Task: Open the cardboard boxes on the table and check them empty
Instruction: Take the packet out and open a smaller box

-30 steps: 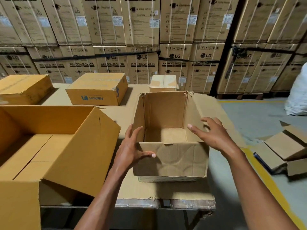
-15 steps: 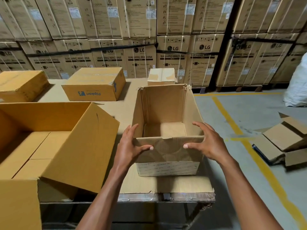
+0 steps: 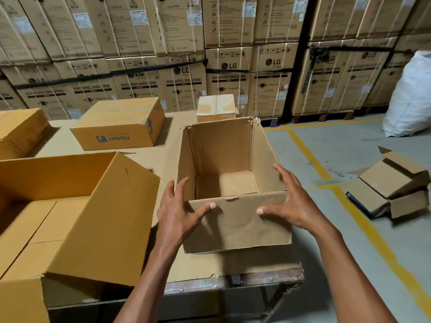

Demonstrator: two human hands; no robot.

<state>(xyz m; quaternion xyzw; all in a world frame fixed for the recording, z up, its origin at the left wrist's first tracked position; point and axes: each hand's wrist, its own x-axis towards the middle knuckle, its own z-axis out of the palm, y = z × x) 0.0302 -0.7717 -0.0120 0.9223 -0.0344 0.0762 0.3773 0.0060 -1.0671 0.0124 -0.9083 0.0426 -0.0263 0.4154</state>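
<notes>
A small brown cardboard box point(image 3: 233, 227) stands open at the table's near right corner, its flaps upright. The inside floor shows bare cardboard and nothing lies in it. My left hand point(image 3: 177, 210) grips its near left corner, thumb on the front face and fingers up the left side. My right hand point(image 3: 291, 206) grips the near right corner the same way. A large yellow box point(image 3: 100, 206) lies open to the left. Closed boxes sit farther back: a Flipkart box point(image 3: 121, 127), a small pale box point(image 3: 215, 108) and a yellow box point(image 3: 21, 129).
The table point(image 3: 67, 141) ends just right of the small box, with its front edge close below it. Opened boxes point(image 3: 391, 187) lie on the floor to the right. A white sack point(image 3: 412, 96) stands at the far right. Stacked LG cartons point(image 3: 228, 78) wall off the back.
The small box's right flap, spread outward a second ago, now stands upright. My right hand moved from that flap to the near right corner. My left hand stayed at the near left corner.
</notes>
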